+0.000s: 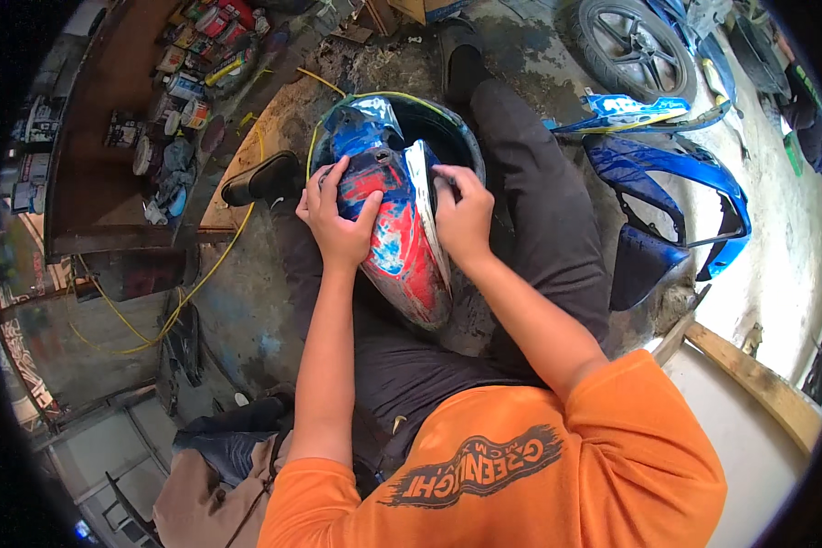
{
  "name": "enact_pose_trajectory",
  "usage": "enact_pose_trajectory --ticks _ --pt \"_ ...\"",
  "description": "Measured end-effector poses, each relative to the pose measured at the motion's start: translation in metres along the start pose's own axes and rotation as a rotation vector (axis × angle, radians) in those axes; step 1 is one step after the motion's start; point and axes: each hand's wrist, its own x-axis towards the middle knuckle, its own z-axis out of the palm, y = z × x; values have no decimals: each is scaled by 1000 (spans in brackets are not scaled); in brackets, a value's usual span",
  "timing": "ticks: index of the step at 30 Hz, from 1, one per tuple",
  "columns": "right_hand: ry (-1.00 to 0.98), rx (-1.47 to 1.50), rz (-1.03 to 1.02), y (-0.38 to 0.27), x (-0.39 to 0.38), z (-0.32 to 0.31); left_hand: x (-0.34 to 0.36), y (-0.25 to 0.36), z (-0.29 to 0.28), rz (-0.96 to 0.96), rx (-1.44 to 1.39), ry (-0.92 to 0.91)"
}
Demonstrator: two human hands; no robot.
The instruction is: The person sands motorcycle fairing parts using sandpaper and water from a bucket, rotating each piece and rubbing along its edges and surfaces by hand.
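A motorcycle fender (402, 242) with patchy red, blue and white paint lies lengthwise between my legs, its rounded tip toward me. Its far end rests over a dark round tub (457, 137). My left hand (340, 219) grips the fender's left side, with thumb and fingers spread over the painted top. On the right, my right hand (463, 215) has its fingers bent around the fender's pale edge. Whether a small piece sits under those right fingertips is hidden.
Blue fairing panels (667, 210) and a black wheel (632, 50) lie to the right. At the left, a brown wooden shelf (100, 196) holds several paint cans (194, 114). A yellow hose (219, 260) curls across the floor. A wooden beam (758, 384) runs at lower right.
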Motion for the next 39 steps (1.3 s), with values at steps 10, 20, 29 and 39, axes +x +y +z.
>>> enact_pose_trajectory --ticks 10,20,29,39 --pt "11 -29 -228 7 -2 -7 1 6 0 8 24 -6" --pt "8 -65 -232 4 3 -8 2 3 2 33 -5 22" --pt "54 -82 -256 3 39 5 5 4 4 16 -18 12" --pt "54 -86 -222 8 43 4 6 10 4 11 -18 24"
